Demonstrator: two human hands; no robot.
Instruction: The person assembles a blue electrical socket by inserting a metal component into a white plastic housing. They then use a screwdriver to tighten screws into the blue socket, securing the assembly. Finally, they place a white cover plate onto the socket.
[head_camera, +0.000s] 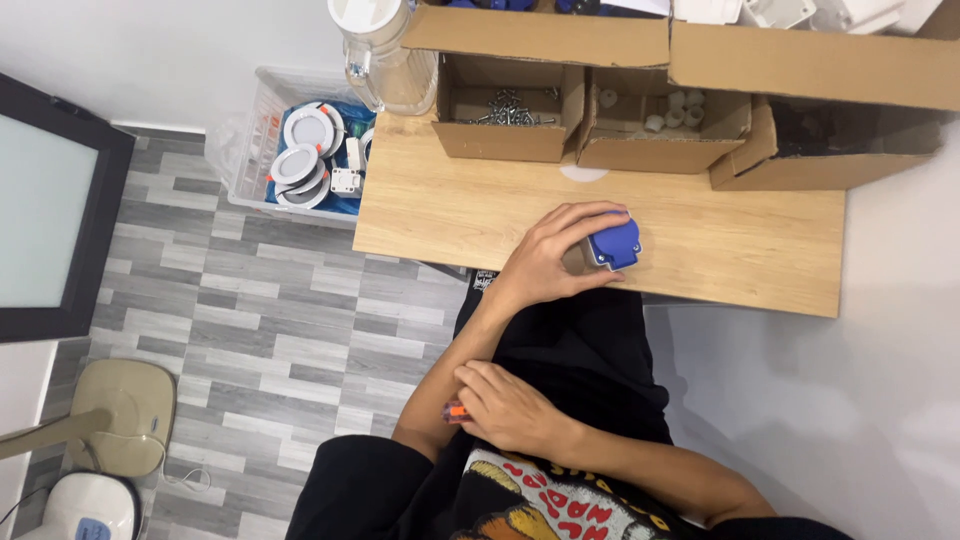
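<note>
The wooden table (450, 205) is the biggest thing here, and everything else sits around it. At its far edge stand three open cardboard boxes. The left box (500, 105) holds metal screws, the middle box (660, 125) holds small white round parts, and the right box (830, 150) looks dark inside, so I cannot tell what is in it. Left of the table, on the floor, a clear plastic bin (250, 140) holds round white lamp pieces on blue wrapping. A clear jug (385, 50) stands at the table's far left corner.

On the table's near edge, the left hand (550, 260) is wrapped around a blue and grey socket plug (610, 245), holding it down. Below the table, at the lap, the right hand (505, 405) is closed on a small orange tool (456, 411).

No screw is out of its box, so the work looks barely started.
</note>
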